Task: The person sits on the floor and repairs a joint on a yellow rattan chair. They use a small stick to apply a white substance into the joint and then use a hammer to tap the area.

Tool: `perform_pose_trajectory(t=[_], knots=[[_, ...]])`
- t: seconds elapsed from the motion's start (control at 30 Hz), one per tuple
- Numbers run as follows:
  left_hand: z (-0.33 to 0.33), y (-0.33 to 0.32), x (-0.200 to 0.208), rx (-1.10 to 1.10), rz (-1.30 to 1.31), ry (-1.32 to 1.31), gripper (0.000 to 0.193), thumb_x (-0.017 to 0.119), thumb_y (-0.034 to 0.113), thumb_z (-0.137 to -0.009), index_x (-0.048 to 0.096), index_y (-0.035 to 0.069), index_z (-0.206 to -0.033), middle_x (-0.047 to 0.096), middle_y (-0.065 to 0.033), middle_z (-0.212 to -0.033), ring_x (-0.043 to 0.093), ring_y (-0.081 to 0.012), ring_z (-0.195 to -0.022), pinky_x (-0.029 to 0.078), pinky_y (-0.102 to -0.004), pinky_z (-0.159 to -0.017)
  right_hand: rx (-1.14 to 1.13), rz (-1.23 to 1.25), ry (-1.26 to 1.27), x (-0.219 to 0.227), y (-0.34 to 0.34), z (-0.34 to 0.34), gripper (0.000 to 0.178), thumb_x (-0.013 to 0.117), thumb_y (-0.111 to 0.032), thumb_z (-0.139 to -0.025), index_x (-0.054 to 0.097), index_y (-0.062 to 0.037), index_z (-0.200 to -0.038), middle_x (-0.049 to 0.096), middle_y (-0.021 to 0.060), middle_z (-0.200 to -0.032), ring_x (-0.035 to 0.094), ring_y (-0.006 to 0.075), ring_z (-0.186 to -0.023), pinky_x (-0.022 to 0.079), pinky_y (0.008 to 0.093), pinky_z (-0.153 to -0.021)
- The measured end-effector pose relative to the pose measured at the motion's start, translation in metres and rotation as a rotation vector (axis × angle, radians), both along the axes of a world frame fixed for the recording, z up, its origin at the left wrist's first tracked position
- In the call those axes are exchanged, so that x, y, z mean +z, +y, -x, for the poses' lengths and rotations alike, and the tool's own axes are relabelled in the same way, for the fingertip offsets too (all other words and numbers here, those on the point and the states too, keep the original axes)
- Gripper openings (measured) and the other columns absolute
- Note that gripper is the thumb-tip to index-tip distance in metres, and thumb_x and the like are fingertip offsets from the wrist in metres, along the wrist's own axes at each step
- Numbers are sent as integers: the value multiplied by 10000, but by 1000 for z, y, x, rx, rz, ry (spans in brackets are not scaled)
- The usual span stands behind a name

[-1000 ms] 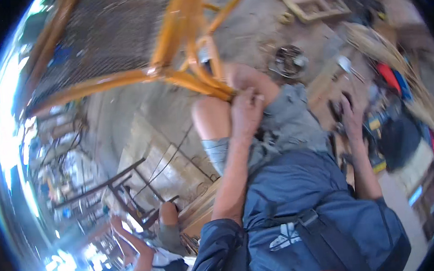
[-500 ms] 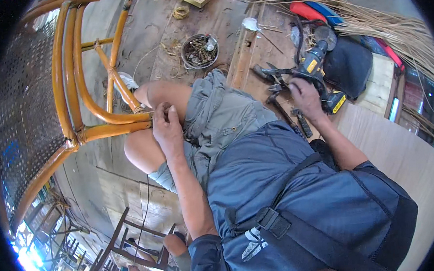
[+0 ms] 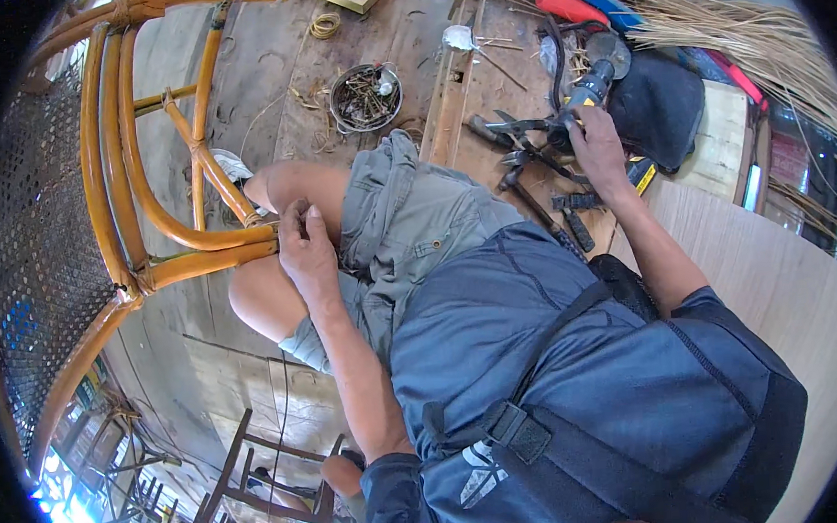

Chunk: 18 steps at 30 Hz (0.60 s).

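Observation:
My left hand (image 3: 308,259) has curled fingers at the end of a glossy rattan pole, part of a rattan chair (image 3: 213,266) with a dark woven panel. The pole ends between my knees. Whatever small thing the fingers pinch is hidden. My right hand (image 3: 600,154) lies across the body of a yellow-and-black angle grinder (image 3: 586,90); its fingers are bent and their tips hidden, so I cannot tell whether they grip. Close by are black-handled pincers (image 3: 518,133) and a hammer (image 3: 531,197).
A metal bowl (image 3: 365,98) of small sticks stands on the wooden floor, near a coil (image 3: 324,25) of pale cane. Long cane strands (image 3: 740,36) lie at the far right beside a dark cloth bundle (image 3: 658,108). A dark wooden chair frame (image 3: 223,475) and another person are at lower left.
My right hand has shifted away from me, up over the angle grinder's body. My left hand stays at the rattan pole's end. The view has shifted slightly.

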<state>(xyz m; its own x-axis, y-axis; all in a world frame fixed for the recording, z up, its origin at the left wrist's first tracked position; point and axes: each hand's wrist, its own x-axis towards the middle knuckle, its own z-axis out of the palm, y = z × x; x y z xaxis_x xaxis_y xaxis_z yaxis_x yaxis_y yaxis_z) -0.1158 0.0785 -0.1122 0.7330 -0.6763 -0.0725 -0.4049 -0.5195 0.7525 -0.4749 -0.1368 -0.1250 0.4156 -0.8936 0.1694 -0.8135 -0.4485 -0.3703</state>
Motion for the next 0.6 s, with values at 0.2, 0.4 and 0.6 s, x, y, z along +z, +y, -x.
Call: perform_pose_trajectory(t=[0.2, 0.4, 0.6], knots=[[1, -2, -2, 5, 36, 15, 272, 576, 183, -917, 623, -32, -1077, 649, -198, -1015, 625, -319, -959, 486, -382, -860, 97, -576, 177, -19, 64, -8, 247, 594, -158, -872, 588, -41, -1089, 625, 201, -1016, 587, 377, -982, 476, 452, -813], [3, 2, 14, 84, 22, -138, 233, 594, 151, -894, 646, -13, -1051, 651, -201, -1015, 624, -334, -955, 493, -390, -848, 220, -586, -32, -60, 92, 28, 436, 600, -193, -865, 529, -49, -1271, 604, 233, -1125, 577, 393, -1022, 460, 428, -869], [-32, 25, 89, 382, 211, -295, 236, 622, 150, -892, 659, 0, -1071, 651, -145, -964, 632, -266, -930, 497, -344, -824, 283, -308, -202, -36, 67, -1, 347, 507, -209, -956, 557, -1, -1229, 608, 125, -911, 593, 223, -858, 483, 368, -800]])
